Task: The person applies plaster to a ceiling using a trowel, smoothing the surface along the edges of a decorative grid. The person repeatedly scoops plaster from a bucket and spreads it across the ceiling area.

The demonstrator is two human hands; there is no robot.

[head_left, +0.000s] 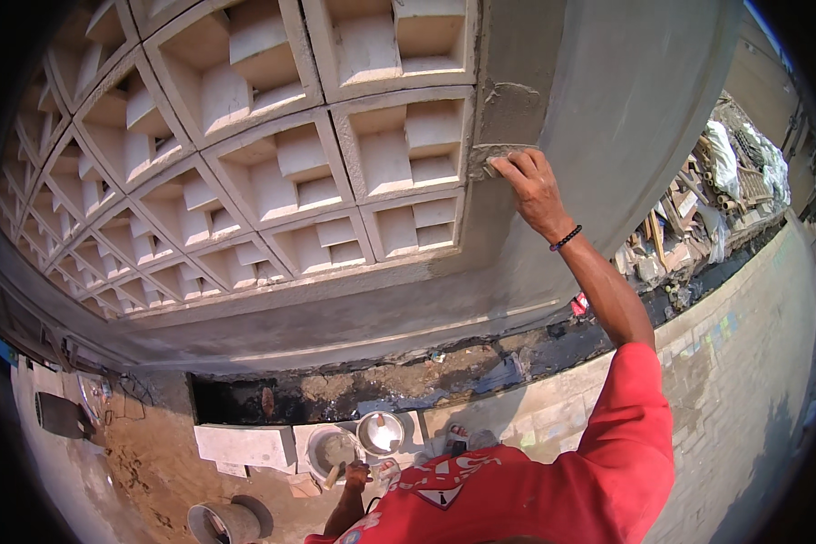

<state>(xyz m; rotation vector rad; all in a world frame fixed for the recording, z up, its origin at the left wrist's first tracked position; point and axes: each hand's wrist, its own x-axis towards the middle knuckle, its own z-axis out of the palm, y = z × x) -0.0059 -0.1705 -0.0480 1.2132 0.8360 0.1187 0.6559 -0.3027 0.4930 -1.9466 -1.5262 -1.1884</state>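
Note:
High up, my right hand (530, 186) pinches a thin flat tool (494, 163), mostly hidden by my fingers, against the mortar strip (512, 104) beside the pale breeze-block screen (358, 54). Fresher, darker mortar shows along that strip, with smooth grey wall (607, 82) to its right. Far below, my left hand (357, 473) is curled beside a pail of grey mix (322, 440) with a wooden handle (334, 473) in it; what it holds, if anything, is too small to tell. A second pail (381, 433) with pale contents stands next to them.
A dark drainage channel (236, 399) runs along the wall's foot, edged by concrete slabs (245, 444). A bucket (222, 521) and a dark container (59, 412) stand on dirt at left. Rubble and sacks (725, 154) are piled at right beside paving (734, 390).

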